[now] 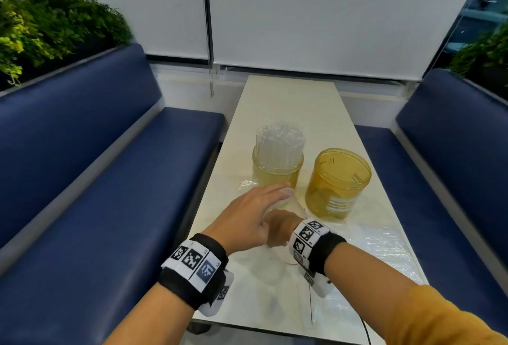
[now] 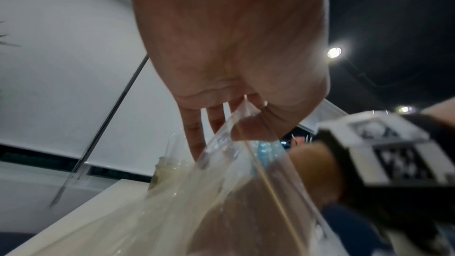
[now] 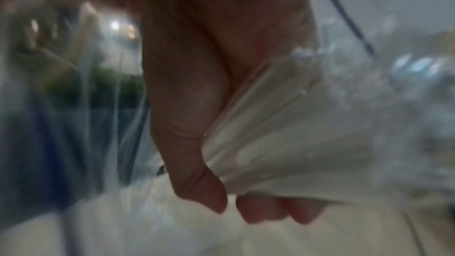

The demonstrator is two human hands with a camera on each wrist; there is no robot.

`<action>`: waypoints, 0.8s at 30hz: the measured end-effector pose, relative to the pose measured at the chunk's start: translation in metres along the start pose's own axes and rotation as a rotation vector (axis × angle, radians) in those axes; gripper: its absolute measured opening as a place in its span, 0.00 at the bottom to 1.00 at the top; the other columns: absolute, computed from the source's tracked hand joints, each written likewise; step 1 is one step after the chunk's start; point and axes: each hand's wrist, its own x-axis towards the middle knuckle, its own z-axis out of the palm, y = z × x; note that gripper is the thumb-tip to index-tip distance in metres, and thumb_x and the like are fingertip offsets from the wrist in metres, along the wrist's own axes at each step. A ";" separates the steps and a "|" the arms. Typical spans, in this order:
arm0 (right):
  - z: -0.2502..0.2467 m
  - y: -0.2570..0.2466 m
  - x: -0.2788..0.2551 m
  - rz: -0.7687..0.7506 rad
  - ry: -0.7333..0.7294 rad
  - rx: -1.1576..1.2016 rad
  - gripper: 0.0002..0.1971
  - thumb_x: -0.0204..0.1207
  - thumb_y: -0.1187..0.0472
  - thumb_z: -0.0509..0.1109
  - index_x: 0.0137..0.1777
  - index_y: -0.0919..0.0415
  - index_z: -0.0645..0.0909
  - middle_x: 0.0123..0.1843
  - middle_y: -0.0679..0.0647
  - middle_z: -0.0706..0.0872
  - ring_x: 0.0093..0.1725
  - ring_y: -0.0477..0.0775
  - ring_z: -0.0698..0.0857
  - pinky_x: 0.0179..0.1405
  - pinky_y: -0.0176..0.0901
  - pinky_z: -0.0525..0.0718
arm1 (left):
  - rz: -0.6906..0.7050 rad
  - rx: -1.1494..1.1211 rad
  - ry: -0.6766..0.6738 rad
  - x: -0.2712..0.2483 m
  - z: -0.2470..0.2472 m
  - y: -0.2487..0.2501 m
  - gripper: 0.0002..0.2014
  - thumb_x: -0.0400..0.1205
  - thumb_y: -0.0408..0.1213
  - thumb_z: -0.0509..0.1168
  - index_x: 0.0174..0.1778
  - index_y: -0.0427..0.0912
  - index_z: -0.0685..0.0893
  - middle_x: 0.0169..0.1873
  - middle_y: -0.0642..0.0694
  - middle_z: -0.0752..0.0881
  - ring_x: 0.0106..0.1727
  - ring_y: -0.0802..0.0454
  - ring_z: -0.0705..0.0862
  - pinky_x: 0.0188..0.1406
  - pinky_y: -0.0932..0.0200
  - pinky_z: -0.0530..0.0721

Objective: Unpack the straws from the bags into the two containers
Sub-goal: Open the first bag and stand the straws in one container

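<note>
Two yellow see-through jars stand mid-table. The left jar (image 1: 276, 171) holds a bundle of clear straws (image 1: 279, 142); the right jar (image 1: 338, 182) looks empty. In front of them a clear plastic bag (image 1: 291, 203) is held between both hands. My left hand (image 1: 253, 212) reaches over it with straight fingers, and the left wrist view shows its thumb (image 2: 251, 129) pinching the bag's film (image 2: 221, 192) against the fingers. My right hand (image 1: 277, 228) lies under the left one and grips bunched bag film (image 3: 283, 153) between thumb and fingers (image 3: 253, 211). What is in the bag is unclear.
A second clear bag (image 1: 390, 245) lies flat on the white table (image 1: 288, 102) near its right edge. Blue benches (image 1: 110, 179) run along both sides. White blinds (image 1: 316, 14) close off the far end, and plants (image 1: 41, 23) stand behind the left bench.
</note>
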 end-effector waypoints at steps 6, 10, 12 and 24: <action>-0.041 0.008 -0.033 0.022 -0.049 -0.220 0.22 0.78 0.59 0.71 0.71 0.62 0.76 0.62 0.57 0.84 0.59 0.60 0.85 0.49 0.48 0.83 | -0.132 -0.057 0.023 0.007 0.011 -0.014 0.42 0.72 0.22 0.60 0.82 0.60 0.69 0.80 0.65 0.70 0.76 0.59 0.73 0.75 0.53 0.78; -0.072 0.044 -0.064 0.014 -0.101 -0.053 0.15 0.77 0.61 0.71 0.63 0.57 0.78 0.57 0.55 0.87 0.46 0.54 0.87 0.40 0.44 0.84 | -0.187 -0.120 0.072 0.014 0.005 -0.027 0.36 0.76 0.26 0.63 0.80 0.57 0.72 0.74 0.62 0.74 0.68 0.58 0.78 0.63 0.55 0.84; -0.087 0.065 -0.082 0.015 -0.101 0.054 0.13 0.77 0.63 0.71 0.61 0.55 0.78 0.51 0.52 0.88 0.40 0.50 0.85 0.47 0.46 0.88 | -0.203 -0.168 0.135 0.018 0.000 -0.032 0.29 0.80 0.32 0.66 0.78 0.55 0.73 0.71 0.60 0.77 0.65 0.59 0.80 0.64 0.55 0.83; -0.115 0.118 -0.091 -0.226 0.626 0.928 0.12 0.79 0.60 0.76 0.61 0.58 0.85 0.40 0.52 0.88 0.37 0.47 0.88 0.43 0.38 0.87 | -0.213 -0.294 0.108 0.040 0.013 -0.023 0.15 0.87 0.51 0.64 0.66 0.52 0.89 0.77 0.55 0.75 0.74 0.54 0.77 0.73 0.53 0.76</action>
